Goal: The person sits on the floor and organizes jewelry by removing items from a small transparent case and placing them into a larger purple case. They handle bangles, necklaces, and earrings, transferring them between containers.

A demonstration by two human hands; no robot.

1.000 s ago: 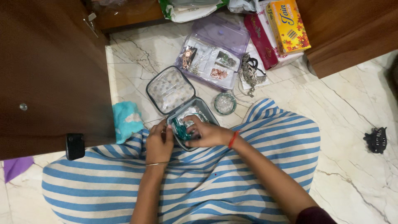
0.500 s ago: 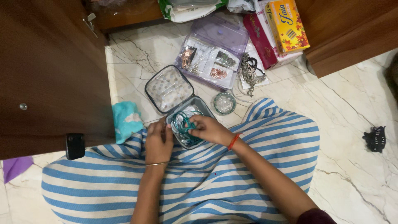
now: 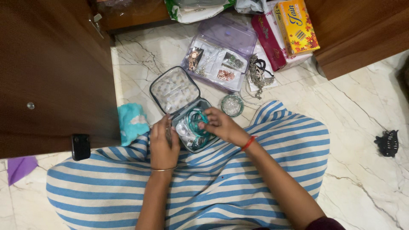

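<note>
The right hand [image 3: 221,126] has its fingers clamped on teal bangles [image 3: 197,121] above the open grey zippered pouch [image 3: 189,127], whose left edge the left hand [image 3: 163,142] grips.

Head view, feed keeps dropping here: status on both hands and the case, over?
Left hand steadies open zip case. Right hand pinches teal bangles over it. Nothing blocking; small round tin beside.

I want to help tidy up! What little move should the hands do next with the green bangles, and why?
Probably lift the teal bangles clear of the open zip case: the right hand pinches them above it, while the left hand steadies its edge.
</note>
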